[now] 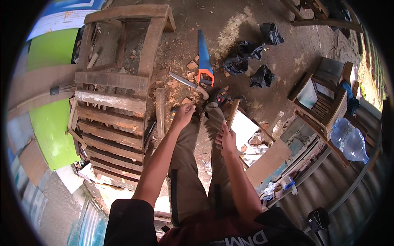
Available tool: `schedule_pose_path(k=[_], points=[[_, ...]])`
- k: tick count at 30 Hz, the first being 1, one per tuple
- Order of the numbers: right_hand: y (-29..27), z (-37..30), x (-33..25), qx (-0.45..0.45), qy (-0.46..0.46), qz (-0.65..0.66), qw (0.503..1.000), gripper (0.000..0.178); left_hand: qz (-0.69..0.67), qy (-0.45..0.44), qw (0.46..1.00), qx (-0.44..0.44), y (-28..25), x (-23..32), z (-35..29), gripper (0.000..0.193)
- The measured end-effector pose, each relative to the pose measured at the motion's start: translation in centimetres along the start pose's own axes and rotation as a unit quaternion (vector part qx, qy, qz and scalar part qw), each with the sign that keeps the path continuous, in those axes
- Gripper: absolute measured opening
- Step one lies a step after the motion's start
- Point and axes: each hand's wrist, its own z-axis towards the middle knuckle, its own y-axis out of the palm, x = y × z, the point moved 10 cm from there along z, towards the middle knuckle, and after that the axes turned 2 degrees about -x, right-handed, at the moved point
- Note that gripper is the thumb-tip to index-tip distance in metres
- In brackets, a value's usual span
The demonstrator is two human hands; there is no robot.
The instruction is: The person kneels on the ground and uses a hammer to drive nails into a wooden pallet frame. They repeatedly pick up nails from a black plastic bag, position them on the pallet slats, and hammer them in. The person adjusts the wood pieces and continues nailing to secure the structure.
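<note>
My right hand is closed around the wooden handle of a hammer; its dark head points away from me beside my right shoe. My left hand is closed above my left leg, fingers pressed together, and anything small inside is hidden. Ahead of my feet lies a machete with a pale blade and wooden handle. Just beyond it is a handsaw with a blue blade and orange handle. A short wooden post is left of my left hand.
A slatted wooden frame stands close on my left. Wood chips litter the floor. Several black plastic bags sit ahead right. A wooden stool-like frame and a large clear water bottle are to the right, near a brown board.
</note>
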Motion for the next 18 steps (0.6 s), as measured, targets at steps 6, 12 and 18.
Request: schedule_pose_path(k=[6, 12, 18], points=[[-1.0, 5.6, -1.3, 0.035, 0.086, 0.147, 0.985, 0.031, 0.119, -0.028, 0.98, 0.159, -8.9, -0.7, 11.8, 0.034], [-3.8, 11.6, -1.2, -0.013, 0.102, 0.142, 0.984, 0.034, 0.216, 0.008, 0.973, 0.081, -0.3, 3.7, 16.6, 0.03], [-3.4, 20.2, -2.5, -0.076, 0.067, 0.222, 0.97, 0.033, 0.323, 0.185, 0.927, -0.045, 15.2, 7.3, 20.2, 0.018]])
